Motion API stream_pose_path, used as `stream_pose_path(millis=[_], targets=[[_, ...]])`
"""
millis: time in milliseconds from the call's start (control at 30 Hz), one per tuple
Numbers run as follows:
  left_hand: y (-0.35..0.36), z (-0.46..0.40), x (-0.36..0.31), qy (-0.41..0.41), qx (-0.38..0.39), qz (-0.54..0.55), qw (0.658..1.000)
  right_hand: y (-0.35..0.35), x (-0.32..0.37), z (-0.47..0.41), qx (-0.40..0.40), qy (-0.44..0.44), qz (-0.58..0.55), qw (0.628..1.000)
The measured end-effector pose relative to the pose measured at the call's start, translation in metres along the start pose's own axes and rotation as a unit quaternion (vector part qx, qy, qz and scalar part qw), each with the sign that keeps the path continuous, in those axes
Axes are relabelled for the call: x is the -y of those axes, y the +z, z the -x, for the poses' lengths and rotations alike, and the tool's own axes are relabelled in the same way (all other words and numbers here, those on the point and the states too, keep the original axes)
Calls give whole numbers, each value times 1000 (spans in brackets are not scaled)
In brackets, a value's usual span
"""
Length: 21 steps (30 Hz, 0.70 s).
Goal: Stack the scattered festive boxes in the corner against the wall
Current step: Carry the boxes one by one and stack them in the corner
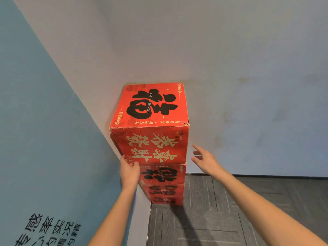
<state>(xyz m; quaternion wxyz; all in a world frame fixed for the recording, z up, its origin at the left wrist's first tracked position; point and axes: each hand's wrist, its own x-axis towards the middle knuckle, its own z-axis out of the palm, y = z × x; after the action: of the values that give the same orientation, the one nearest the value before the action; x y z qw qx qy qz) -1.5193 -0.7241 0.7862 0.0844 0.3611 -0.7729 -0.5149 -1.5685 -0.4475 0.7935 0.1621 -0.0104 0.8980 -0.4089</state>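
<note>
Top box (150, 103) lid reads "HAPPY NEW YEAR"; left hand (129, 170) touching

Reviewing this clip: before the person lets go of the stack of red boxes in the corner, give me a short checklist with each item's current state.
1. Top box sits square on the box below: roughly ok; front faces look nearly aligned.
2. Stack pushed into the corner: cannot tell; the back sides are hidden.
3. Left hand steadying: ok; fingers on the top box's lower left front corner.
4. Right hand in contact: not ok; open, held apart from the box's right side.
5. Base on the floor: ok; lowest box rests on the carpet.
</note>
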Motion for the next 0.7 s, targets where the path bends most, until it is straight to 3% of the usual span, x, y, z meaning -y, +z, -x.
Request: stream_pose_path(millis=[167,400,567,700], targets=[[21,47,15,1,125,-125,984,-15,-36,49,35,56,52,996],[89,181,16,115,310,-325,886,-66,-137,180,19,114,86,989],[179,340,24,233,404,-418,780,-122,-254,341,-54,200,48,977],[252,514,31,343,494,-462,652,-157,-358,502,-130,309,-6,942]])
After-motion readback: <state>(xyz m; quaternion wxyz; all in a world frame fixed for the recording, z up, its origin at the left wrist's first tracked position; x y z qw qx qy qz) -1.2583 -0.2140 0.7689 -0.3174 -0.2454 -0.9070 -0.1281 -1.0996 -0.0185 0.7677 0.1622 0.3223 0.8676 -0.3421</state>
